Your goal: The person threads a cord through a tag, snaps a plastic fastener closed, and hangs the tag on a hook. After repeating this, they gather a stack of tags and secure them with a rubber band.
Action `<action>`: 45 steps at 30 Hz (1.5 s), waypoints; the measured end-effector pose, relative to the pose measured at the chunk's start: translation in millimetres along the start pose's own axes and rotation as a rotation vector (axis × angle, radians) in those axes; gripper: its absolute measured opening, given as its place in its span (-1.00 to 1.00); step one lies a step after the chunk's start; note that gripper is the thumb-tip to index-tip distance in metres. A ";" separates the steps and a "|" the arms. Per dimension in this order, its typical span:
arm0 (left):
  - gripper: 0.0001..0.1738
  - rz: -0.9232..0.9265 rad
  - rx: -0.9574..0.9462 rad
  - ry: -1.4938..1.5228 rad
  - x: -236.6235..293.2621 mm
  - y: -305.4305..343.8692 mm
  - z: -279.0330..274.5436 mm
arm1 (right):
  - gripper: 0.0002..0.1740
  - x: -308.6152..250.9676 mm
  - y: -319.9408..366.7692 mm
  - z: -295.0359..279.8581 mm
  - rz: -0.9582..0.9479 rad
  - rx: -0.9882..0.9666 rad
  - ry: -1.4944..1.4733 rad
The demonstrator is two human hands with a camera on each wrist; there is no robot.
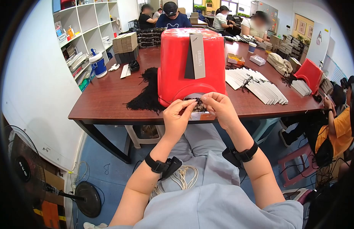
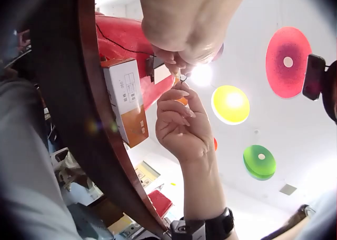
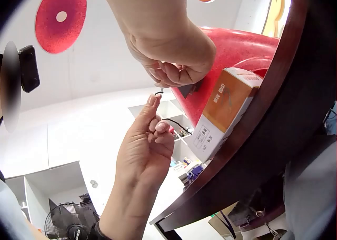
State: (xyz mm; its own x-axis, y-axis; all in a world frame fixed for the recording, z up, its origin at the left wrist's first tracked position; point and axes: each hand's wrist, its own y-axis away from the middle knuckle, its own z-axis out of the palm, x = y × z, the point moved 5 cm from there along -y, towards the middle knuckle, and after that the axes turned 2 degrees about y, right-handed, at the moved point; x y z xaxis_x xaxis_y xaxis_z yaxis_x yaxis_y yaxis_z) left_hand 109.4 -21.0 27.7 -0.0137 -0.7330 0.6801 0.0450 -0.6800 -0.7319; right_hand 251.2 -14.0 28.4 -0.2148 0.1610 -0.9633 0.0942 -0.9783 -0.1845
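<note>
Both hands meet in front of a red plastic stool (image 1: 173, 72), fingertips almost together. My left hand (image 1: 177, 117) pinches a thin black cord (image 3: 176, 125) between thumb and forefinger; its short end loops up at the fingertips. My right hand (image 1: 221, 109) pinches a small pale piece right at that end, mostly hidden by the fingers. Behind the hands, an orange and white box (image 3: 224, 105) stands at the table edge, with small dark pieces inside. A grey tag (image 1: 199, 57) marked ORIGINALS, with a black one behind it, hangs on the stool.
A heap of black cords (image 1: 148, 89) lies left of the stool. Fanned white tags (image 1: 257, 86) with black cords spread to its right. A blue and white jug (image 1: 98, 63) and stacked cards (image 1: 125, 42) stand far left. Other people sit around the table (image 1: 108, 95).
</note>
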 end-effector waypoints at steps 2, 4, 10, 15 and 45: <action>-0.89 0.015 0.007 -0.026 0.2 0.2 0.6 | -0.87 -0.8 1.5 1.1 0.000 0.013 0.020; -0.89 0.029 0.015 -0.051 -0.2 0.7 1.6 | -0.87 -0.5 1.9 1.4 -0.008 0.004 0.019; -0.91 0.037 -0.049 -0.127 4.8 2.2 6.5 | -0.87 -2.5 4.8 2.7 -0.070 -0.011 0.087; -0.90 0.019 -0.036 -0.078 5.7 4.4 6.3 | -0.86 -4.8 15.4 5.3 -0.146 -0.017 0.119; -0.84 -1.220 -0.065 0.951 -10.8 73.0 -18.1 | -0.77 42.0 74.1 21.2 0.102 -0.248 0.092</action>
State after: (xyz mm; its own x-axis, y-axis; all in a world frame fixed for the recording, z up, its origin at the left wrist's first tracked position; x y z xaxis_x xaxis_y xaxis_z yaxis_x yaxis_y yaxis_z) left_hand 94.7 -63.1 -33.9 -0.6183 0.5229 0.5868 -0.5074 -0.8357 0.2101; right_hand 228.5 -82.4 -21.6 -0.1041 0.0860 -0.9908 0.3479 -0.9302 -0.1173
